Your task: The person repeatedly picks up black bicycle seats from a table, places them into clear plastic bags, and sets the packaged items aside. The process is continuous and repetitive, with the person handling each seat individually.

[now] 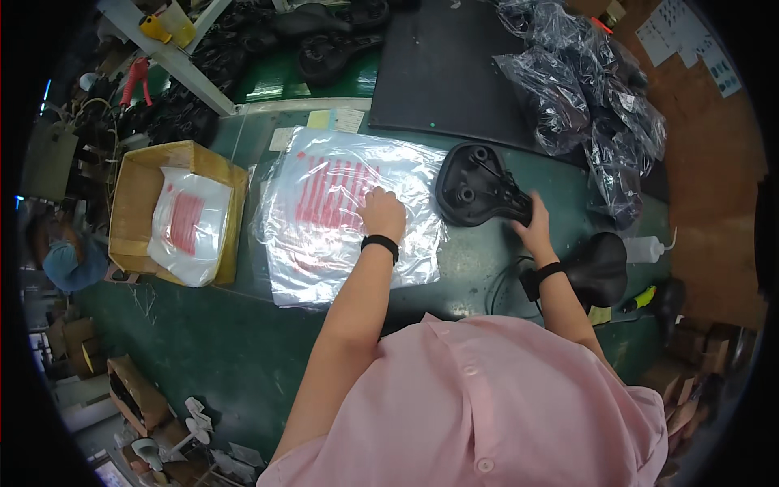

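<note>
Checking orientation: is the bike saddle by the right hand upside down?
Upside down: the bike saddle shows its ribbed underside and mounting holes; the right hand grips its narrow end.

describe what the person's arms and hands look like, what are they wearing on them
Both forearms are bare and so are both hands, with no gloves. The left hand has a plain black band round its wrist, and the right hand has a similar black wristband. The short sleeves belong to a pale pink buttoned shirt.
</note>
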Available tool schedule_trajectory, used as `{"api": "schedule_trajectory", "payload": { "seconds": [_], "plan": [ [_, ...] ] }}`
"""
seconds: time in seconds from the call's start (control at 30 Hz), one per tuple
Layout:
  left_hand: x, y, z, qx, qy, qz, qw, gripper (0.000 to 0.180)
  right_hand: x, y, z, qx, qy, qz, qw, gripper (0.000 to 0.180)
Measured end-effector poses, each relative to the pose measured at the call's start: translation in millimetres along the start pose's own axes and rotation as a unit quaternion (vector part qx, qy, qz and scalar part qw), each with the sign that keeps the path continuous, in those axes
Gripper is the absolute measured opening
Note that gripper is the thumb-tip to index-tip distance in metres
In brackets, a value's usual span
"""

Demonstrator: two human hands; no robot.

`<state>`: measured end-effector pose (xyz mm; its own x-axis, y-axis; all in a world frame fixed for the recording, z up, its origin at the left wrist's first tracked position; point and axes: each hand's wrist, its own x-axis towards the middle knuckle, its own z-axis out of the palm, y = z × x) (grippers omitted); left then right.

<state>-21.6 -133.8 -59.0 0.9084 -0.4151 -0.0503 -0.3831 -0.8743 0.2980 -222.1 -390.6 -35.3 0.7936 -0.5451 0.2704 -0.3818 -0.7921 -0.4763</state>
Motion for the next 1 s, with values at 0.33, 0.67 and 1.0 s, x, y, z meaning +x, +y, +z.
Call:
{"api": "schedule_trajectory", "payload": {
  "seconds": [0.33, 0.67, 1.0],
  "plan": [
    [4, -33, -10, -0.287, 0.038, 0.004, 0.957, 0.010, 4, -19, 20, 0.106, -0.236, 0.124, 0.958, 0.091],
    [-6, -28, -12, -0.295, 0.126, -0.052, 0.946, 0.020, 16, -71, 48, 0.544, -0.309, 0.359, 0.692, 0.058],
    [-49, -65, -79, -0.523, -0.166, -0.106, 0.829, 0.022, 3, -121, -6, 0.641, -0.362, 0.274, 0.619, 0.043]
  ]
}}
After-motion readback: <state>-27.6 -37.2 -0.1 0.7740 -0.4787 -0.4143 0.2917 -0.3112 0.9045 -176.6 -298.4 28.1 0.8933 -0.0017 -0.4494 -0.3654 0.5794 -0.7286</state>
